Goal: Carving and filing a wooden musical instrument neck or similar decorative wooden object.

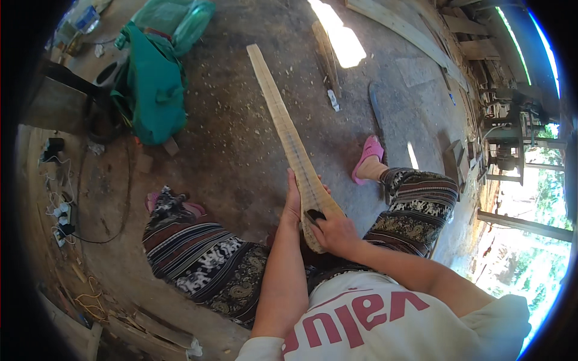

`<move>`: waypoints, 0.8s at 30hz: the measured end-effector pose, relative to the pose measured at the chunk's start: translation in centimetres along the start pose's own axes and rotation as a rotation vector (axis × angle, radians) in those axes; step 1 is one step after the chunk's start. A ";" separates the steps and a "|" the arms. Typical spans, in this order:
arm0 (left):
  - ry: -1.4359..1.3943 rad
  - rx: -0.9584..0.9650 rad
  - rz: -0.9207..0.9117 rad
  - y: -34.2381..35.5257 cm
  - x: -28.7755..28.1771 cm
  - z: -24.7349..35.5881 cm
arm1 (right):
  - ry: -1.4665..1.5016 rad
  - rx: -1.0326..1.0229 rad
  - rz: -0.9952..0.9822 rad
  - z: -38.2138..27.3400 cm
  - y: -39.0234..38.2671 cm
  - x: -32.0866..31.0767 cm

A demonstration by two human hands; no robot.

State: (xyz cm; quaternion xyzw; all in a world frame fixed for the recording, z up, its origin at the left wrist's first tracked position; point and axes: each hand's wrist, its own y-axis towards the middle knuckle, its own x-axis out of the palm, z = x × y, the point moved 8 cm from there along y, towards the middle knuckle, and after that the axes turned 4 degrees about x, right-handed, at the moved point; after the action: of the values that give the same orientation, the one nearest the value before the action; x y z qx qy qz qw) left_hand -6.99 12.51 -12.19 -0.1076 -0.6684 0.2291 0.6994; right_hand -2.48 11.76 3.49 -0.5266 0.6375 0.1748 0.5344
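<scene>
A long, tapering piece of pale wood [282, 123] slants away from my lap, wide at the near end and narrow at the far end. A dark streak runs along its middle. My left hand [293, 201] is closed around its left edge, near the wide part, with some fingertips showing past the right edge. Low on the wide end, my right hand [336, 233] pinches a small dark object [313, 215] against the wood's face. Its kind is mostly hidden by the fingers. The near tip of the wood rests close to my lap.
A green bag [158, 90] sits on the floor at the far left, beside a clear green plastic bag [186, 27]. Wood offcuts [325, 57] and planks [409, 33] lie ahead and right. Power strips with cords [63, 219] run along the left side. Shavings dot the concrete floor [223, 114].
</scene>
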 end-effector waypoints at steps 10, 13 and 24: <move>0.070 0.106 0.120 0.3 1.5 1.7 | -0.065 0.127 0.270 3.4 19.1 -1.1; -0.140 0.003 0.182 -0.1 1.1 0.9 | -0.030 0.096 0.193 3.1 13.5 0.1; 0.014 0.055 0.215 -0.3 1.9 1.7 | -0.040 0.069 0.244 3.0 15.4 -0.1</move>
State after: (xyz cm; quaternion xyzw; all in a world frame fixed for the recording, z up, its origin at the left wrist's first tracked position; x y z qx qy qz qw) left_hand -8.57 12.86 -10.27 -0.1611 -0.6417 0.3205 0.6779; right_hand -14.21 20.05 -2.76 -0.4228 0.6916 0.2272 0.5397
